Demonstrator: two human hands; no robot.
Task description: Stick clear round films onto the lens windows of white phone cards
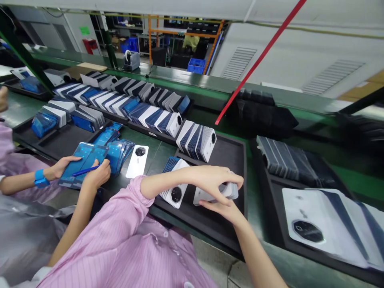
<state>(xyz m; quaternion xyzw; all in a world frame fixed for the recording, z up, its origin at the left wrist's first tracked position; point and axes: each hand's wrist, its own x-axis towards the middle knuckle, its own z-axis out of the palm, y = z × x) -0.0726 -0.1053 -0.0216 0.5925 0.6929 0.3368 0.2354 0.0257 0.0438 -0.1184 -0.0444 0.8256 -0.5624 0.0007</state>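
Observation:
Over the near end of a black tray (pixel 231 160), both of my hands grip one short stack of white phone back covers (pixel 201 196). My left hand (pixel 214 181) reaches across from the left, its fingers curled over the top and far end. From the near side, my right hand (pixel 223 209) holds the lower edge, fingers bent around it. Part of the stack is hidden behind the fingers. Just left of it, more white and dark blue covers (pixel 176 194) lean in the tray, a round black camera area facing up. Farther back stands another row of covers (pixel 196 140).
At left, a co-worker's hands (pixel 97 174) hold blue film-covered panels (pixel 85 160) and a blue pen (pixel 84 171). A single white cover (pixel 137 162) lies on the green bench. Another tray (pixel 277 212) with covers stands right. A red strip (pixel 261 60) hangs overhead.

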